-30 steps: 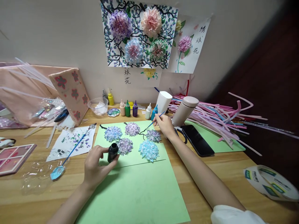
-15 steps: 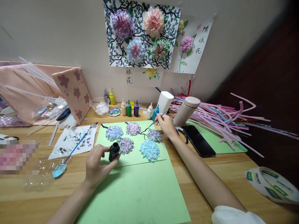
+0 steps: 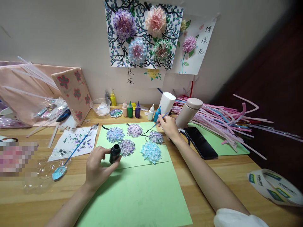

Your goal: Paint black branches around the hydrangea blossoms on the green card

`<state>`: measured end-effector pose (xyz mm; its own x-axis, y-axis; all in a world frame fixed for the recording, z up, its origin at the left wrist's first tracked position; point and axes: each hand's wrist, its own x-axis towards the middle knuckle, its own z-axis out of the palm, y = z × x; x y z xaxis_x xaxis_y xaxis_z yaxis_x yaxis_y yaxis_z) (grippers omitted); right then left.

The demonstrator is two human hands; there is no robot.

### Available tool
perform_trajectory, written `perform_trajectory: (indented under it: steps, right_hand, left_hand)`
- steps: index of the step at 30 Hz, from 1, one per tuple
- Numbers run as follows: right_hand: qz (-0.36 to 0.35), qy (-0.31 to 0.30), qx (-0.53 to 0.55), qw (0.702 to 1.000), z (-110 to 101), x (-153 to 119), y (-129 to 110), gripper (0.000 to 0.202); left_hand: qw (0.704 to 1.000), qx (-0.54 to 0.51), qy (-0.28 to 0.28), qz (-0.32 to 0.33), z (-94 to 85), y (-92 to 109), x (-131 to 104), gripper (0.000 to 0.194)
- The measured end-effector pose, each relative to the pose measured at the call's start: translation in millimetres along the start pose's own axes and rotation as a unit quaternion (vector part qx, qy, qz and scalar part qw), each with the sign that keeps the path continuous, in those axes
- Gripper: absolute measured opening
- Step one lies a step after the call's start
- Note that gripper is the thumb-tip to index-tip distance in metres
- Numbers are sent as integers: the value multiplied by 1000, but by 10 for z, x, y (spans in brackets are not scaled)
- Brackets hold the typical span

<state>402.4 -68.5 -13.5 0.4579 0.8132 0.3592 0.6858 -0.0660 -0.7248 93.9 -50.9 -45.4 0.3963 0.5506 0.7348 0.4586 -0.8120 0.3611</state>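
Between the thumb and fingers of my left hand (image 3: 99,165) is a small black open-topped bottle (image 3: 115,154), held above the green paper (image 3: 142,192). My right hand (image 3: 168,126) pinches a thin blue paintbrush (image 3: 156,123), its tip down at a black branch line (image 3: 147,131) on the sheet. Around the line are several crinkled paper flower heads: a blue one (image 3: 115,134), a pinkish-lilac one (image 3: 134,130), a grey-purple one (image 3: 156,137), a mauve one (image 3: 127,147) and a bright light-blue one (image 3: 151,152). Part of the right fingers' grip is hidden from me.
Paint bottles (image 3: 130,110) line the back, beside a clear bowl (image 3: 100,107). Right of the paper stand a beige tumbler (image 3: 188,113), a phone (image 3: 201,142) and pink pipe cleaners (image 3: 217,121). Stained paper (image 3: 73,143) lies left; a tape roll (image 3: 276,187) sits far right.
Almost nothing differs. The brush tip stays near the same branch line, and the left hand keeps the black bottle in place; the whole view has shifted very slightly.
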Motion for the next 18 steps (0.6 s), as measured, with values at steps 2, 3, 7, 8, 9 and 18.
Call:
perform_trajectory:
  steps: [2,3,7,8,9,18]
  right_hand:
    - [0,-3,-3,1000,-11,4,-1,38]
    - [1,-4,-4,1000,-16,6,-2,38]
    - [8,-4,-6,1000,-37,12,-9,38]
    - [10,-4,-7,1000,-42,13,-11,38]
    - [11,-3,-8,1000,-47,15,-12,38]
    - [11,1,-23,1000,-83,42,29,36]
  left_hand:
    - [1000,-1,1,1,1,2,4,21]
    - [1000,-2,2,1,2,3,6,21]
    - [1000,0,4,6,11,0,5,22]
    - [1000,0,4,5,12,-2,4,22]
    - [1000,0,4,5,12,-4,3,22]
    - [1000,7,0,-1,3,-1,4,20]
